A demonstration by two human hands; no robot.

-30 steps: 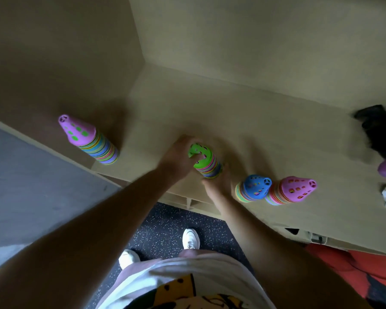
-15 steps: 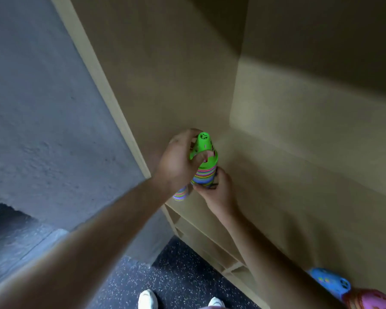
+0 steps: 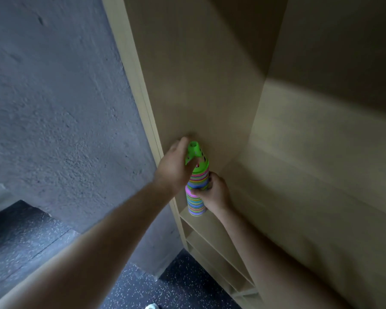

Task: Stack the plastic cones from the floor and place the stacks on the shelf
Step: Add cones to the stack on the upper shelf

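Cone stack (image 3: 196, 198): upright at the left end of the shelf (image 3: 299, 197), with its base on the board close to the front edge.
Grey wall (image 3: 54, 97): far left, with speckled floor (image 3: 143, 291) below it (no cones in sight there).
Left hand (image 3: 174, 168): curled round the green top cone (image 3: 200, 162), thumb across its front.
Right hand (image 3: 217, 194): grips the striped middle of the stack from the right.
Side panel (image 3: 187, 85): just beside the stack.
Change: a second ago the green-topped stack stood among others mid-shelf. It has been carried left and, it seems, seated over the purple-topped stack there, making one taller column.
Meaning: placing looks nearly done. Letting go comes next, and so tall a column near the edge could tip.
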